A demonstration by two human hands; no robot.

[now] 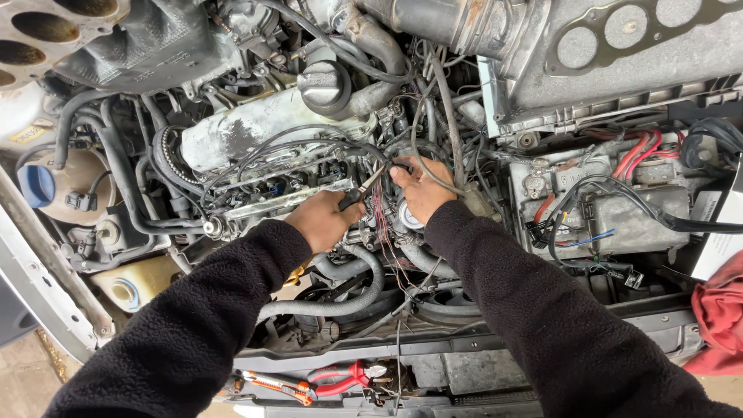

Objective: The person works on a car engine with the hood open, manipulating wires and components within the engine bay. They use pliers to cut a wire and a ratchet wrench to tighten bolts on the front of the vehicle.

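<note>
I look down into an open car engine bay. My left hand (pixel 323 218) is shut around the dark handles of a pair of needle-nose pliers (pixel 362 189), whose tips point up and right toward a cluster of wires. My right hand (pixel 422 190) grips a black hose or cable end (pixel 402 166) beside the pliers' tips, above a bundle of thin red wires (pixel 381 220). Both arms wear black fleece sleeves. The metal valve cover (pixel 248 131) lies just left of my hands.
A battery (pixel 619 209) with red and black cables sits at right. Red-handled pliers (pixel 340 379) and an orange utility knife (pixel 275 385) lie on the front panel. A blue-capped reservoir (pixel 37 186) is far left, a red cloth (pixel 720 313) far right. Thick hoses (pixel 348 298) run below my hands.
</note>
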